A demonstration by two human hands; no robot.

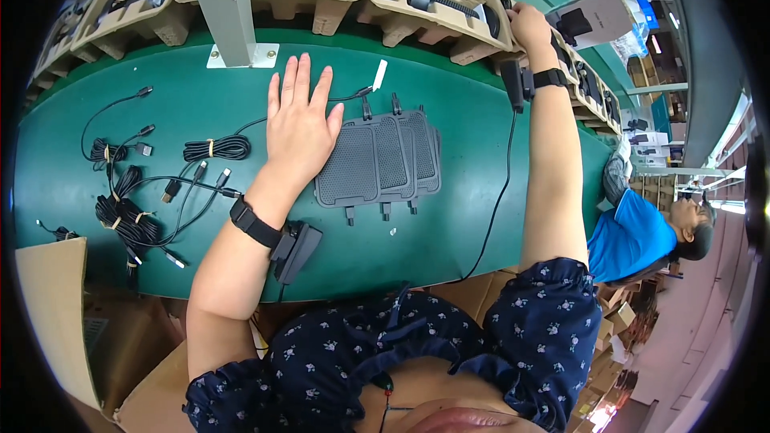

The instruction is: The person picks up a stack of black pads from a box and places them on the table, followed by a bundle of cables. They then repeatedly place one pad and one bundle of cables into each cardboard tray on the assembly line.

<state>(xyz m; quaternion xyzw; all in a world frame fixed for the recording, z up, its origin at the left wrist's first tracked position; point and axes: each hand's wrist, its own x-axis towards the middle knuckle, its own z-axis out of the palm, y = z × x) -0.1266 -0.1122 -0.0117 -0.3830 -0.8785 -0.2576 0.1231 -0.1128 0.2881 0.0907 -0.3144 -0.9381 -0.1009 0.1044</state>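
Note:
My left hand (301,128) lies flat on the green table, fingers stretched out and holding nothing. Its thumb side rests against or just over a stack of dark grey mesh panels (353,164) with small tabs; I cannot tell whether it touches them. At the far right, my right hand (531,30) reaches to the row of moulded pulp trays (481,46). Its fingers are curled at a tray's end by a small black part (506,3); what they hold is mostly hidden. Left of my left hand lies a tied bundle of black cable (216,147).
More black cable bundles (128,216) spread over the left of the green table (433,248). A metal post (224,12) stands at the back edge. An open cardboard box (56,313) is at lower left. A person in blue (638,236) sits off to the right.

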